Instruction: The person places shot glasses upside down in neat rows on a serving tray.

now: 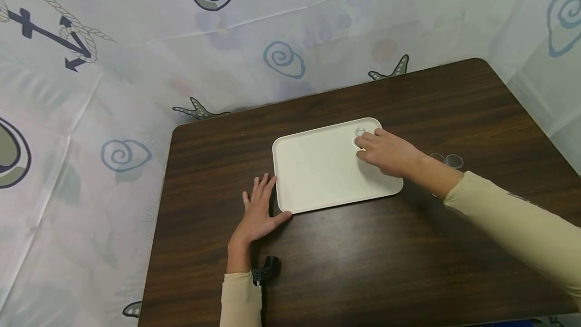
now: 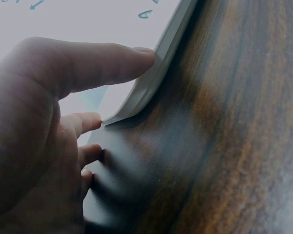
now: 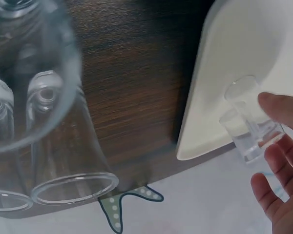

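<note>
A cream tray (image 1: 317,175) lies on the dark wooden table. My left hand (image 1: 257,216) rests at its near left corner with fingers spread. The left thumb (image 2: 112,61) lies along the tray's rim and the other fingertips are by the left side. Over the tray's far right part, my right hand (image 1: 386,151) holds a small clear shot glass (image 3: 244,95) between thumb and fingers. A second small shot glass (image 3: 234,129) stands right beside it on the tray. In the head view the right fingers mostly hide the held glass.
Right of the tray stand several clear glasses (image 1: 454,161), partly behind the right forearm. The right wrist view shows a taller glass (image 3: 71,146) and a large one (image 3: 63,117) close to the camera. A patterned cloth (image 1: 317,29) hangs behind the table.
</note>
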Available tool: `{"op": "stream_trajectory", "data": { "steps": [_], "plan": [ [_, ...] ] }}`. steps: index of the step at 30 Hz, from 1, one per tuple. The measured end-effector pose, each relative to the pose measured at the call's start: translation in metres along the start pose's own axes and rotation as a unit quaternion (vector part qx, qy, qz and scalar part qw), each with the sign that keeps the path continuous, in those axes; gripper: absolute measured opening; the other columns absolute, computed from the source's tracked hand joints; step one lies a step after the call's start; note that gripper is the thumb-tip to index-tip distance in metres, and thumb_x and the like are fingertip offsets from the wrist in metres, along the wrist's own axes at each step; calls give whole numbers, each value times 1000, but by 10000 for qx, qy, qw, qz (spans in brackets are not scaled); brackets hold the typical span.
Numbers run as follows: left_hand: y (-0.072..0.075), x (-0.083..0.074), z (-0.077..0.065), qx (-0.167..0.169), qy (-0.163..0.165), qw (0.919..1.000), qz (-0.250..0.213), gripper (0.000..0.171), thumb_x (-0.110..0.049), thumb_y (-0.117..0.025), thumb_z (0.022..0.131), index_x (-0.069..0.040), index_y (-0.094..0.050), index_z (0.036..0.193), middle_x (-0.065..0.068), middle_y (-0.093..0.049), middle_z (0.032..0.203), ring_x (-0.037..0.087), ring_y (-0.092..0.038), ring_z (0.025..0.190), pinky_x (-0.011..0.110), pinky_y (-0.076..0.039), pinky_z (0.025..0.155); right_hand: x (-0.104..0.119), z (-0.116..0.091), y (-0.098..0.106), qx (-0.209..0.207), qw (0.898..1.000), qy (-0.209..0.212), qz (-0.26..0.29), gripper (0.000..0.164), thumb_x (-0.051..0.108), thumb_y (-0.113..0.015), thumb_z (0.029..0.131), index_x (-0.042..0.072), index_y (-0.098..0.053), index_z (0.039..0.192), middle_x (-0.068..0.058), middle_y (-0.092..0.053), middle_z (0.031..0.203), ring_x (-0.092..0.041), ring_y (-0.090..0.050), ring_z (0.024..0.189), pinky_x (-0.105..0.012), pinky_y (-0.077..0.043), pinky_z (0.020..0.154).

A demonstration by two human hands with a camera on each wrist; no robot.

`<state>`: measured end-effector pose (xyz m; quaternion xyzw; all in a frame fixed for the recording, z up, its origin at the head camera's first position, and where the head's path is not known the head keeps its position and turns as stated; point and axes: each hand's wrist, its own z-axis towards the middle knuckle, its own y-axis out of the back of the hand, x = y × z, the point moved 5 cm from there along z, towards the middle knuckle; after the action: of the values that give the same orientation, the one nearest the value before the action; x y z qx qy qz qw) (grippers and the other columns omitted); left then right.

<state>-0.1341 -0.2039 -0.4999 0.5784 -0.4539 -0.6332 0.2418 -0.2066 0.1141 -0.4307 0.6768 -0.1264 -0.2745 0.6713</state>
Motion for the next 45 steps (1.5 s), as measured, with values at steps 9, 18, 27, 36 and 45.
{"op": "stream_trajectory", "data": {
  "steps": [9, 18, 27, 36, 45],
  "plan": [
    [1, 0, 0, -9, -45, 10000, -64, 93, -53, -66, 83, -18, -18, 154, 10, -11, 160, 34, 0, 147, 68, 5, 106, -20, -5, 29, -517, 9950, -386, 768, 35, 18, -75, 81, 14, -66, 113, -9, -58, 111, -27, -54, 100, -41, -44, 74],
    [-1, 1, 1, 18, 7, 10000, -17, 93, -55, -65, 83, -20, -17, 155, 9, -10, 160, 33, 0, 147, 68, 4, 107, -51, -29, 59, -824, 9791, -1110, 1495, 39, 20, -76, 81, 10, -67, 117, -6, -58, 109, -24, -56, 93, -43, -44, 75],
    [-2, 4, 0, 44, 42, 10000, -43, 94, -56, -65, 83, -21, -16, 155, 8, -9, 161, 31, 2, 147, 67, 6, 107, -68, -68, 57, -265, 9611, -1889, 1997, 40, 22, -71, 86, 11, -63, 124, -6, -54, 118, -27, -58, 96, -49, -46, 83],
    [-1, 2, 0, 33, 6, 10000, -63, 93, -56, -64, 83, -20, -17, 155, 8, -10, 160, 32, 1, 147, 67, 6, 107, -83, -117, 42, 300, 9419, -2303, 2427, 35, 8, -65, 88, 9, -63, 124, -7, -54, 119, -23, -59, 92, -43, -47, 75],
    [-2, 3, 0, 0, -108, 9999, -73, 92, -51, -66, 83, -19, -17, 154, 11, -10, 160, 36, 1, 146, 70, 4, 105, -85, -166, 16, 701, 9219, -2571, 2814, 45, -6, -65, 81, 6, -62, 125, -12, -58, 124, -36, -58, 109, -50, -48, 83]
  ]
}}
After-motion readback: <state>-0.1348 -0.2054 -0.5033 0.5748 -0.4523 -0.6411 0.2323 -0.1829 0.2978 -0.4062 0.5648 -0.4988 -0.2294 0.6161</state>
